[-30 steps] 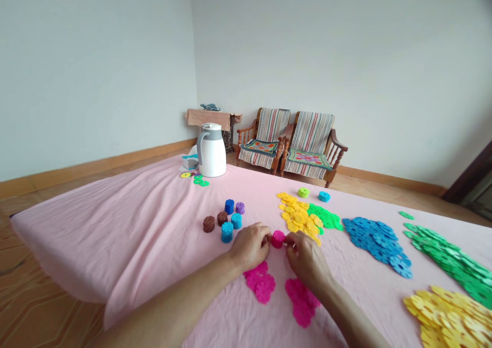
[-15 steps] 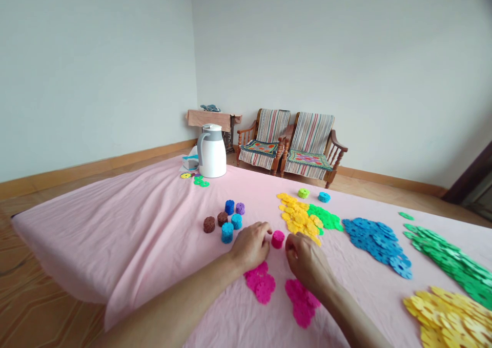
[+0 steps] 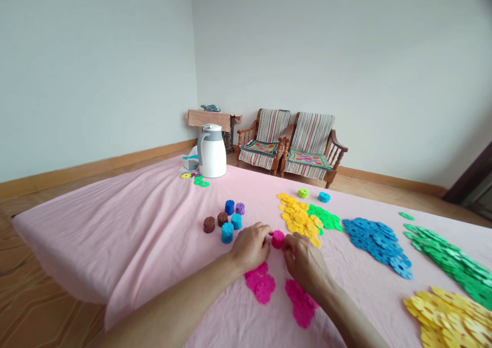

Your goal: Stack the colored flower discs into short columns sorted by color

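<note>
A short stack of pink flower-shaped discs (image 3: 278, 239) stands upright on the pink cloth between my two hands. My left hand (image 3: 251, 245) is curled at its left side, fingertips against or very close to it. Opposite, my right hand (image 3: 303, 258) has its bent fingers against the stack's right side. Loose pink discs lie below my left hand (image 3: 263, 285) and under my right wrist (image 3: 302, 304). Left of my left hand stand light blue stacks (image 3: 227, 232), brown stacks (image 3: 209, 225), a dark blue stack (image 3: 229, 207) and a purple stack (image 3: 240, 208).
Yellow discs (image 3: 298, 215) and green discs (image 3: 325, 217) lie beyond my right hand. Blue (image 3: 376, 243), green (image 3: 449, 256) and yellow piles (image 3: 453, 317) spread at right. A white jug (image 3: 213, 156) stands at the far left, with chairs (image 3: 309, 145) behind the table.
My right hand has moved slightly left, closing the gap to the pink stack. My left hand has stayed in nearly the same place.
</note>
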A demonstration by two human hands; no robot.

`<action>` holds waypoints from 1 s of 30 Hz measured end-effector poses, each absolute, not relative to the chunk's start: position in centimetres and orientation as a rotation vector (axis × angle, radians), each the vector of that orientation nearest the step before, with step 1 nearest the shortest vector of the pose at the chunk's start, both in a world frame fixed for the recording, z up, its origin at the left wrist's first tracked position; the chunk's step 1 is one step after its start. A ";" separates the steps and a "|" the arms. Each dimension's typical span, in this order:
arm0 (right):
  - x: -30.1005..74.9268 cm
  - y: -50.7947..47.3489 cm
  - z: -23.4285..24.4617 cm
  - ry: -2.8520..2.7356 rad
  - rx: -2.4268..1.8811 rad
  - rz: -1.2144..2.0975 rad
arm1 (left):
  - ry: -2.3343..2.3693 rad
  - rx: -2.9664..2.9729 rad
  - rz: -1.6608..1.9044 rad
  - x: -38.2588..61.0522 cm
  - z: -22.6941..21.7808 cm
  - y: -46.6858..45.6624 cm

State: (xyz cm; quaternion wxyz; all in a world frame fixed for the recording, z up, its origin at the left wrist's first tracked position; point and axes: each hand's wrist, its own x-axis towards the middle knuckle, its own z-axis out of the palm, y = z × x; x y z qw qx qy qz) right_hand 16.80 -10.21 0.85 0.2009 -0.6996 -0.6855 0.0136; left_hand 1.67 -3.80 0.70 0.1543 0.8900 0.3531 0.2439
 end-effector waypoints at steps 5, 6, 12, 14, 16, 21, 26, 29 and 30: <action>16.8 -10.2 0.8 -1.904 -1.942 0.036 | 1.004 2.546 0.715 1.7 0.6 -3.7; 16.8 -10.2 0.8 -1.900 -1.937 0.042 | 0.999 2.544 0.721 1.7 0.5 -3.7; 17.5 -10.2 -0.1 -1.807 -1.853 0.021 | 1.058 2.460 0.827 1.6 0.9 -3.8; 17.9 -10.0 -0.7 -1.763 -1.795 0.017 | 1.067 2.425 0.936 1.4 1.4 -4.1; 18.1 -9.8 -1.3 -1.742 -1.737 0.045 | 1.027 2.405 1.038 1.2 1.9 -4.5; 18.1 -9.2 -2.2 -1.720 -1.693 0.160 | 0.892 2.448 0.981 0.7 3.1 -6.2; 17.8 -8.8 -2.1 -1.682 -1.742 0.237 | 0.874 2.517 0.770 -0.8 4.1 -8.7; 17.5 -8.8 -1.7 -1.677 -1.778 0.266 | 0.899 2.509 0.660 -2.5 4.1 -10.3; 17.4 -8.8 -1.5 -1.675 -1.794 0.271 | 0.920 2.496 0.633 -3.1 3.9 -10.8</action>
